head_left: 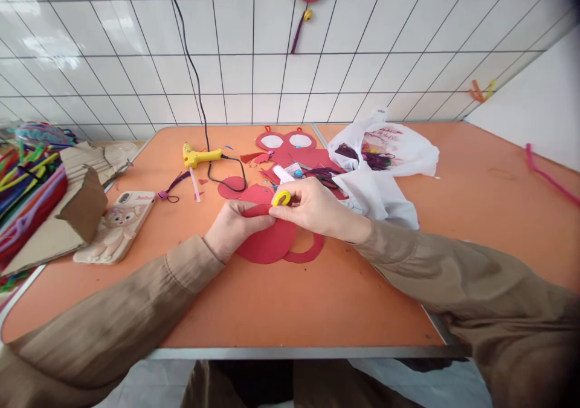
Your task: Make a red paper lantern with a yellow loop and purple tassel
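My left hand (pixel 235 223) is closed on the edge of a red paper disc (pixel 269 245), thumb on top. Beside it, my right hand (pixel 310 207) pinches a small yellow ring (pixel 281 198) that looks like a roll of tape, held over the disc's upper edge. The fingertips of both hands nearly meet there. Partly under the disc lies a red paper ring (pixel 312 249). Just behind my hands are more red paper pieces (pixel 256 194) and a white tube-like thing (pixel 283 174), partly hidden by my right hand.
A yellow glue gun (pixel 202 155) with a black cord lies at the back left. A phone (pixel 118 226), torn cardboard (pixel 81 208) and several coloured pipe cleaners (pixel 34 196) are at left. White plastic bags (pixel 408 148) with purple tassels (pixel 378 159) stand behind right; scissors (pixel 327 182) lie near them.
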